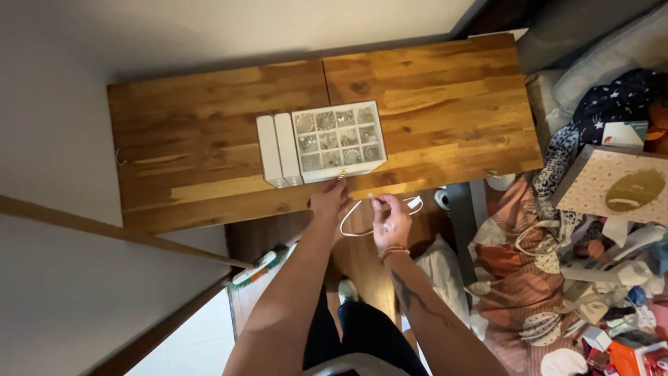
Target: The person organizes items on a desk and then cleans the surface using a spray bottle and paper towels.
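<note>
Two hands are out front, both at the near edge of the wooden bench (445, 111). Left hand (330, 200) is reaching up to the front wall of the white jewellery box (338, 139), fingertips pinched on the little gold knob (342, 175) there, so that grip is closed on the knob. Box sits just beyond that grip, lid-less from this angle, with a grid of small compartments holding silvery bits; too small to tell which pieces are which. Two white narrow trays or drawers (278, 150) stand touching the box on its left side.

Right hand (392, 221) is just beside the left one, a bit nearer to the body, with a beaded bracelet on the wrist. Its grip is pinched on a thin white cord (356, 221) that loops down between the two hands and runs off to the right of the grip to a small white end piece (415, 202).

Off to the right of both grips, well apart, is a bed (529, 278) piled with clothes, a patterned gift box (616, 184) and assorted clutter.
</note>
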